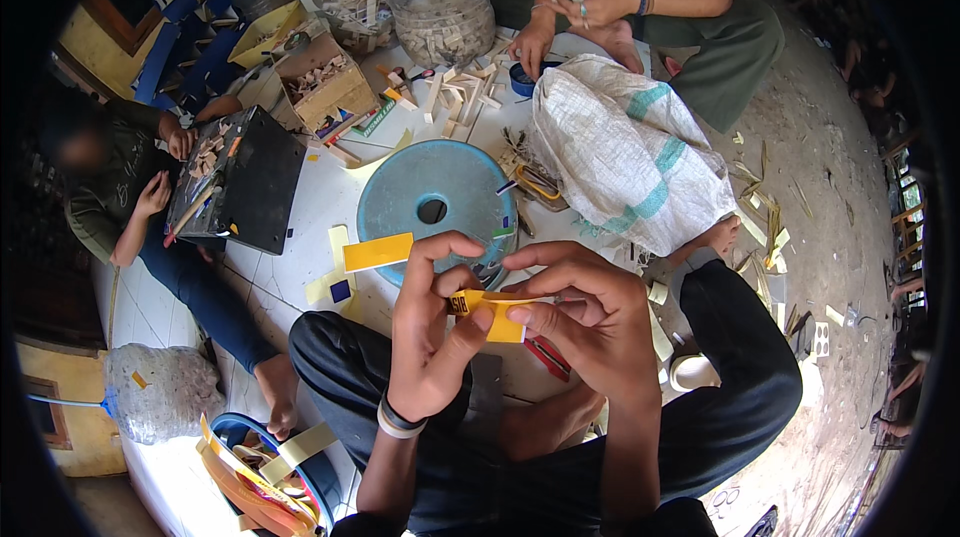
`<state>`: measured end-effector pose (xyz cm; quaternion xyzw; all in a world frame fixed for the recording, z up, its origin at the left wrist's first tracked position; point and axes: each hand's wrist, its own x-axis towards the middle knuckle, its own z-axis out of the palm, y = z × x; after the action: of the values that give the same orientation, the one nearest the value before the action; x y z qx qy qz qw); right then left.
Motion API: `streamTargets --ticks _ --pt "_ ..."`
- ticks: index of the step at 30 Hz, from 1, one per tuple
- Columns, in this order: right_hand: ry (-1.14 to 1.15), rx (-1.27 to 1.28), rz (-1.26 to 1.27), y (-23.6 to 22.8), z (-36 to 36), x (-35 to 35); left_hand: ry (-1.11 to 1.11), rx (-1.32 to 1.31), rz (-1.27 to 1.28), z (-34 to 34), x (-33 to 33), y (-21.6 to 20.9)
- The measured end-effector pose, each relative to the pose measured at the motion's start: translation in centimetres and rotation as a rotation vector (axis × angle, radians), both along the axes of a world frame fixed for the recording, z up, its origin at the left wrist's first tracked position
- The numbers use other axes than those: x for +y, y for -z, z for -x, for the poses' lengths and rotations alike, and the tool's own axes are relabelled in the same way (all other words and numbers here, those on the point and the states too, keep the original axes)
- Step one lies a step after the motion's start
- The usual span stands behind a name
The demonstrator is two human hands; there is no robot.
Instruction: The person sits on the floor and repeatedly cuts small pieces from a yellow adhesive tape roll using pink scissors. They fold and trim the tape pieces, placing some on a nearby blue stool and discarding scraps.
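Left hand (432, 342) and right hand (590, 322) pinch folded yellow strip (505, 332), smooth-faced, pale-edged. Beyond: round blue disc (392, 192), central hole. Right of disc: crinkled woven sack (610, 142), teal bands.

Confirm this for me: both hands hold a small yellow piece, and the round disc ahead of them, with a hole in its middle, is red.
The colour is wrong: the head view shows that the round disc is blue-green, not red. The rest stands: left hand and right hand both hold the small yellow piece, and the disc has a hole.
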<state>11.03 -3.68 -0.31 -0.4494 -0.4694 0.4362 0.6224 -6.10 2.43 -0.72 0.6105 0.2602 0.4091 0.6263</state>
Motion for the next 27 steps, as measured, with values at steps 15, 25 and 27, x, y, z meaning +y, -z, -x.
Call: streamTargets --ticks 15,25,27 --pt "-0.189 0.228 0.288 -1.0 -2.1 -1.1 0.006 -0.063 0.008 0.1 0.1 0.6" --pt "-0.198 0.256 0.28 -0.4 -1.5 -0.7 0.032 -0.044 -0.004 -0.4 -0.3 0.8" --pt "-0.202 0.254 0.298 -0.5 -1.5 -0.7 0.034 -0.043 -0.009 -0.4 -0.3 0.8"
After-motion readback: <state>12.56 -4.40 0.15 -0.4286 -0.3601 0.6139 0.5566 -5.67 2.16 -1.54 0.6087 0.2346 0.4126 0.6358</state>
